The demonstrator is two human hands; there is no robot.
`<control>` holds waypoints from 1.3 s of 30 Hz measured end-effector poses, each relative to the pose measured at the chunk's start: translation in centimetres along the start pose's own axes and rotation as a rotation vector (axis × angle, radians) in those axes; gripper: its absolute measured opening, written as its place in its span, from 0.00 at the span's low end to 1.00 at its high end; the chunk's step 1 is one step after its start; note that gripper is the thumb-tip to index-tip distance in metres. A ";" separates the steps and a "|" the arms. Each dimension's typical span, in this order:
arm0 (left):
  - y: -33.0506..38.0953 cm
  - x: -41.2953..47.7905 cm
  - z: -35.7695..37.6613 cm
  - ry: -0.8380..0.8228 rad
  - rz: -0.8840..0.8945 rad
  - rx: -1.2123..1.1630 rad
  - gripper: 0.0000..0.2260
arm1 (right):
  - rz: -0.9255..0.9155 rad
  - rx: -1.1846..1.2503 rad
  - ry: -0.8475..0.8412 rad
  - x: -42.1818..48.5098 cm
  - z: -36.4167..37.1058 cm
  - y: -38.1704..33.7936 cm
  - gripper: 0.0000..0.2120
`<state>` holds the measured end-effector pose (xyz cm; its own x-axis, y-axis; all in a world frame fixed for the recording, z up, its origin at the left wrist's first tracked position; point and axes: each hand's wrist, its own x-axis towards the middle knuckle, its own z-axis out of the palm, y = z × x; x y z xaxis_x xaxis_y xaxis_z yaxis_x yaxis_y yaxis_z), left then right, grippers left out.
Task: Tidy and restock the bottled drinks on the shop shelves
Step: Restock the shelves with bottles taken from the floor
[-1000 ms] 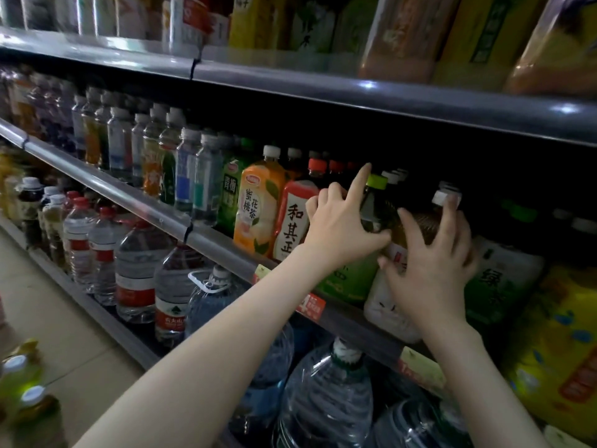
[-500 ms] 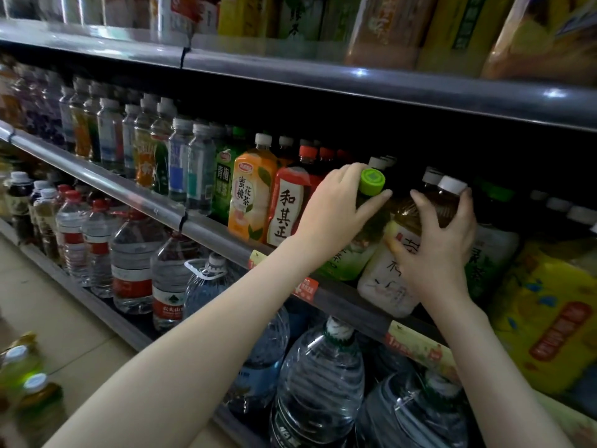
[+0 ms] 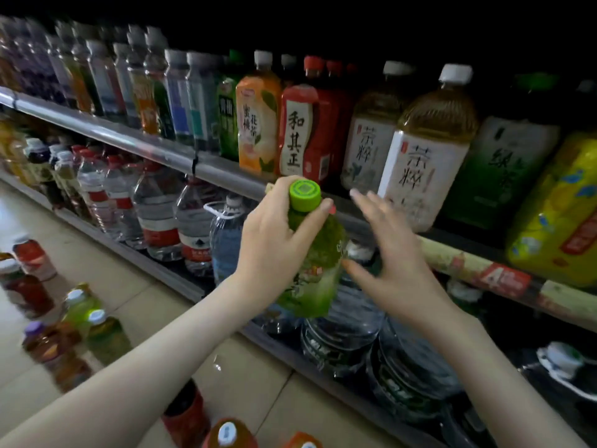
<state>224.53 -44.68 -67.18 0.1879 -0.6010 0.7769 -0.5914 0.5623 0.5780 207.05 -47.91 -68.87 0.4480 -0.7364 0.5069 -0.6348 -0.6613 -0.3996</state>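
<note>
Green-capped bottle (image 3: 319,253): now pulled off the shelf (image 3: 226,171), at frame centre.
Left hand (image 3: 274,244): grip clenched round its neck.
Right hand (image 3: 397,270): released, fingers spread, just beside it.

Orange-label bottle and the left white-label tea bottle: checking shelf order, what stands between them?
In the head view, a red-label bottle stands between the orange-label bottle and the left white-label tea bottle.

Tea bottles (image 3: 423,156) line the shelf (image 3: 129,134), water jugs (image 3: 349,324) beneath, loose bottles (image 3: 80,312) on floor (image 3: 106,253).
</note>
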 end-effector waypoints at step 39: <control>-8.5 -22.4 12.9 -1.224 -0.211 0.185 0.42 | 0.808 0.508 -0.323 -23.9 12.6 10.3 0.51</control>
<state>215.20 -43.30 -92.71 -0.4989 -0.8577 -0.1242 -0.7583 0.3626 0.5417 197.71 -38.95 -94.71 0.1990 -0.9444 -0.2616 -0.5139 0.1267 -0.8484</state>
